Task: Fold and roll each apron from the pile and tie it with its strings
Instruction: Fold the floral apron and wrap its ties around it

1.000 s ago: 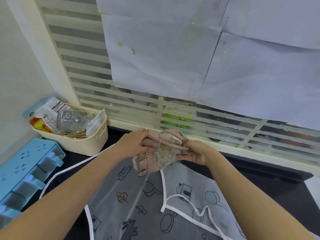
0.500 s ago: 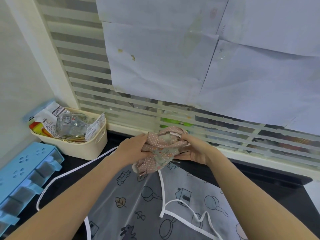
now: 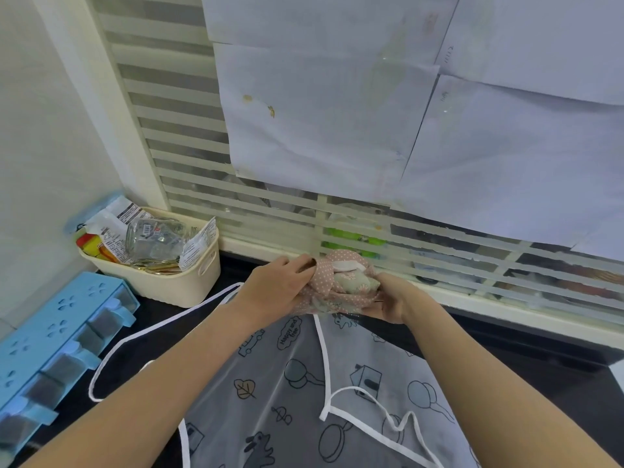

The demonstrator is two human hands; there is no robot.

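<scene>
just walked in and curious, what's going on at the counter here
A person is bundling up a pink dotted apron, gripping it with both hands: the left hand on one end and the right hand on the other, held just above the dark counter near the window. Whether its strings are tied yet can't be seen. A grey printed apron with white trim lies spread flat beneath, not yet folded. A cream basket of packets sits to the left.

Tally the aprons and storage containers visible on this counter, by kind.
Aprons: 2, the pink dotted bundle gripped by the left hand and right hand, and the grey printed apron lying flat.
Cream basket: 1
Blue drawer organiser: 1
Total: 4
</scene>
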